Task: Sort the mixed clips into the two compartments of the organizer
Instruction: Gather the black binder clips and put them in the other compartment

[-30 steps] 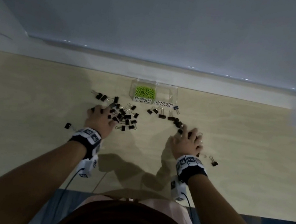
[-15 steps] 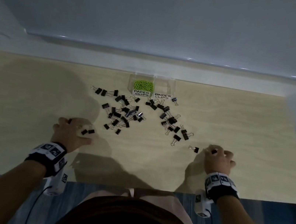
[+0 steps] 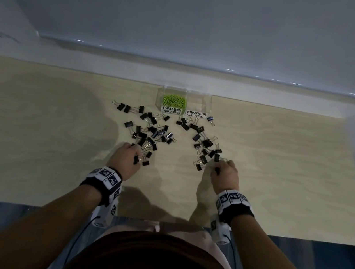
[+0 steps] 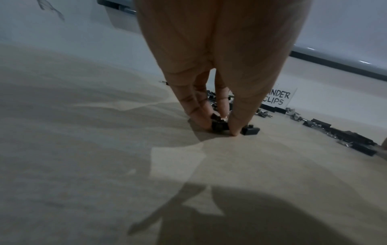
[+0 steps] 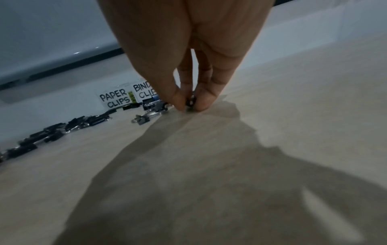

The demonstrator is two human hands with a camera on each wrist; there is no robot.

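Observation:
A clear two-compartment organizer point(image 3: 207, 106) stands at the table's far middle. Green paper clips point(image 3: 175, 101) fill its left side, labelled PAPER CLIPS; the right side, labelled BINDER CLIPS point(image 3: 196, 114), looks empty. Black binder clips lie in a left pile point(image 3: 151, 132) and a right pile point(image 3: 205, 143) in front of it. My left hand point(image 4: 218, 128) is at the near end of the left pile, its fingertips pinching a black binder clip point(image 4: 217, 123) on the table. At the near end of the right pile, my right hand point(image 5: 190, 106) pinches another black binder clip point(image 5: 191, 100).
A loose black clip point(image 4: 250, 130) lies just right of my left fingertips. A bluish clip point(image 3: 210, 118) sits right of the organizer. The light wooden table point(image 3: 281, 174) ends at a white wall ledge behind the organizer and at its near edge by my body.
Both hands have come in from the table's outer near areas toward the middle and forward, bringing stray clips to the near ends of the two piles.

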